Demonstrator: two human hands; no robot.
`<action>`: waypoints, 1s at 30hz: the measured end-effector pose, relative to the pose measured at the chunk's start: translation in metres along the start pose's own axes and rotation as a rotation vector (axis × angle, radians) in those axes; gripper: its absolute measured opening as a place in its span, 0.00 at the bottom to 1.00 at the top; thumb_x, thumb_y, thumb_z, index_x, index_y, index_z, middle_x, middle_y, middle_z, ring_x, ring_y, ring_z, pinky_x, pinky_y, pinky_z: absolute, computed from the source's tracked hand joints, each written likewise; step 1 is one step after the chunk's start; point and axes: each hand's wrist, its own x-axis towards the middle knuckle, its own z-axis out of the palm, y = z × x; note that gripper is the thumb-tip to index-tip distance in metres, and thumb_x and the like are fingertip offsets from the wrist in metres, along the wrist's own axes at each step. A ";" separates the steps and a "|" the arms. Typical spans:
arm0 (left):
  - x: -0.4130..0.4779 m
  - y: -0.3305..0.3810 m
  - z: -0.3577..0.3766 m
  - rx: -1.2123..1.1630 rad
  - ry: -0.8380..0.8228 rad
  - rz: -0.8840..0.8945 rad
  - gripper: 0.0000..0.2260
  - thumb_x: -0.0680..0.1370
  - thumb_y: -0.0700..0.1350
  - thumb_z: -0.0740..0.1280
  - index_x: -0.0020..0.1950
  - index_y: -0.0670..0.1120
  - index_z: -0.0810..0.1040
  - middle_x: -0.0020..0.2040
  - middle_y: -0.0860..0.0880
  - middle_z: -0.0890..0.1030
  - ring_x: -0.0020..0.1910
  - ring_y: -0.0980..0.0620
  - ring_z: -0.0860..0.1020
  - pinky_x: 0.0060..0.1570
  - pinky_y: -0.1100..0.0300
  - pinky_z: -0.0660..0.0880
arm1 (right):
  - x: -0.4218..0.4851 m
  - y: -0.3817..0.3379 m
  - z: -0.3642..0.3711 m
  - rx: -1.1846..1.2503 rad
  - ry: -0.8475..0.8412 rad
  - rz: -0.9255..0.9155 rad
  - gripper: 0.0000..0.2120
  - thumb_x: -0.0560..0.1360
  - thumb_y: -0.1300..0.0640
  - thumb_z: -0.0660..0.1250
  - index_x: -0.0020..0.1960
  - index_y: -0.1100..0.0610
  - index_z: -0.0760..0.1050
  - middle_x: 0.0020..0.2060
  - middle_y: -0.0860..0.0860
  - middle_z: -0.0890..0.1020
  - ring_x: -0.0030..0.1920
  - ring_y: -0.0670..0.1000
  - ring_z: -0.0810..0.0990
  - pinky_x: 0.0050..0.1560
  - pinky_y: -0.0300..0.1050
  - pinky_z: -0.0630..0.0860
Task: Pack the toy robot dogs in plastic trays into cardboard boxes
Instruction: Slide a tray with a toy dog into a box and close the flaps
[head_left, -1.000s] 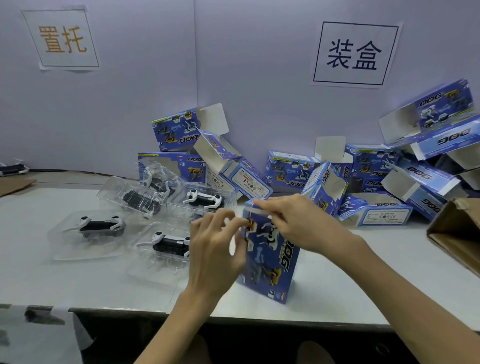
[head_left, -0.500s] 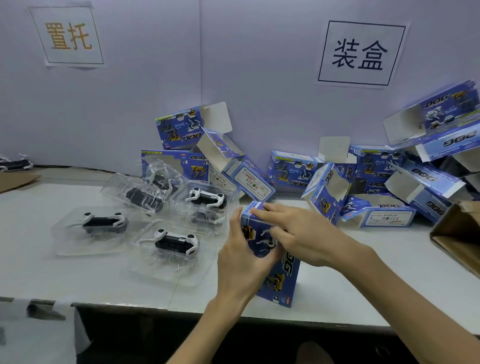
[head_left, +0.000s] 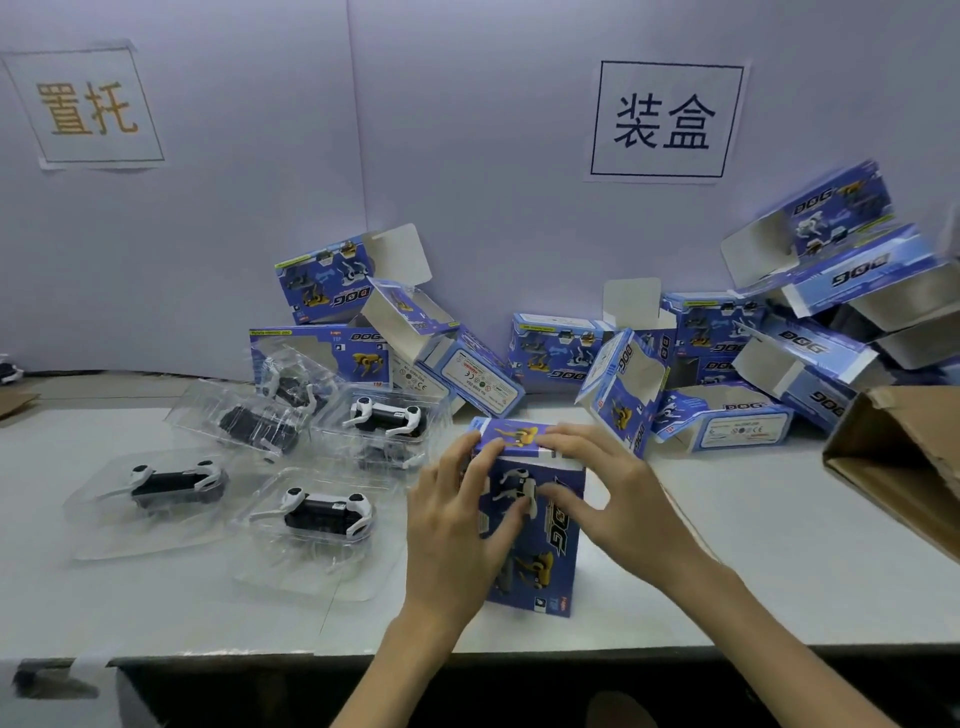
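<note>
While my left hand (head_left: 457, 525) grips the box (head_left: 530, 551) by its left edge, fingers curled onto the front, my right hand (head_left: 608, 499) clasps the top, fingers laid over the flap and thumb on the front face. It stands on end on the table (head_left: 753, 571), near the front edge and between my hands. It is blue card printed with a white dog, a yellow one and slanted DOG lettering. The top flap is down, though a pale strip shows along its front edge, so I judge it not quite tucked. I cannot see inside, but I take this one to be filled and nearly closed. Much is left. Just to the left lie four clear trays (head_left: 322, 551), each with a black-and-white dog (head_left: 324, 512) in it, two near me and two farther back, all unboxed. Along the wall behind, the empty boxes (head_left: 722, 415) lie heaped with flaps open, some leaning on each other. A brown carton (head_left: 904, 457) juts in at the right edge, and I guess the closed boxes go there. Two signs (head_left: 667, 122) hang on the wall above.
</note>
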 end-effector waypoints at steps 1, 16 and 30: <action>-0.001 0.000 0.002 -0.001 -0.012 0.002 0.24 0.77 0.57 0.65 0.72 0.54 0.68 0.72 0.52 0.69 0.64 0.48 0.74 0.59 0.49 0.73 | -0.009 0.004 0.004 -0.010 0.030 -0.017 0.23 0.75 0.59 0.74 0.69 0.50 0.75 0.67 0.43 0.76 0.69 0.40 0.71 0.67 0.32 0.68; -0.006 0.011 0.006 -0.141 -0.007 0.014 0.20 0.77 0.48 0.67 0.68 0.59 0.73 0.78 0.54 0.61 0.71 0.50 0.71 0.63 0.47 0.71 | 0.005 -0.009 -0.004 0.259 0.165 0.239 0.12 0.78 0.64 0.69 0.53 0.50 0.85 0.53 0.47 0.85 0.54 0.34 0.80 0.49 0.47 0.84; -0.003 0.011 0.000 0.041 -0.124 0.071 0.21 0.75 0.53 0.64 0.69 0.58 0.69 0.77 0.53 0.64 0.80 0.48 0.52 0.75 0.41 0.51 | -0.009 0.002 -0.003 0.258 0.028 0.179 0.21 0.76 0.63 0.72 0.65 0.44 0.78 0.65 0.41 0.78 0.71 0.38 0.69 0.67 0.43 0.74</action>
